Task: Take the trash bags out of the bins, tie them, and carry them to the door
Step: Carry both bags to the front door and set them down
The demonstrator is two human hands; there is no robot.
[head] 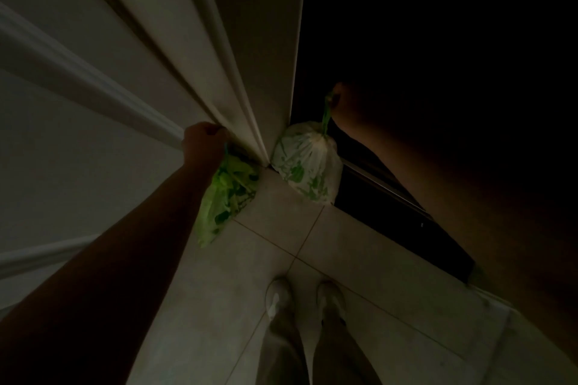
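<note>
The scene was dim. A pale panelled door (pixel 150 50) filled the upper left, its edge running down to the tiled floor (pixel 359 259), and beyond that edge the opening on the right was black. A dark threshold strip (pixel 403 212) ran along the floor's far edge, slanting down to the right.

Both bare forearms reached forward from the lower corners. The white trash bag (pixel 308 162), mottled with green, hung at the foot of the door edge, over the far edge of the floor by the threshold; whether its bottom touched the tiles could not be told. Its green tie rose straight up into the right hand (pixel 341 100), whose fingers were curled tight around it, though the hand lay mostly in shadow.

The green trash bag (pixel 228 197), smaller and limper, hung just beside the door's moulding, clear of the floor. The left hand (pixel 203 141) was closed in a fist round its gathered top, knuckles close against the door.

Near the floor's near edge stood two pale shoes (pixel 278 297) below light trouser legs.
</note>
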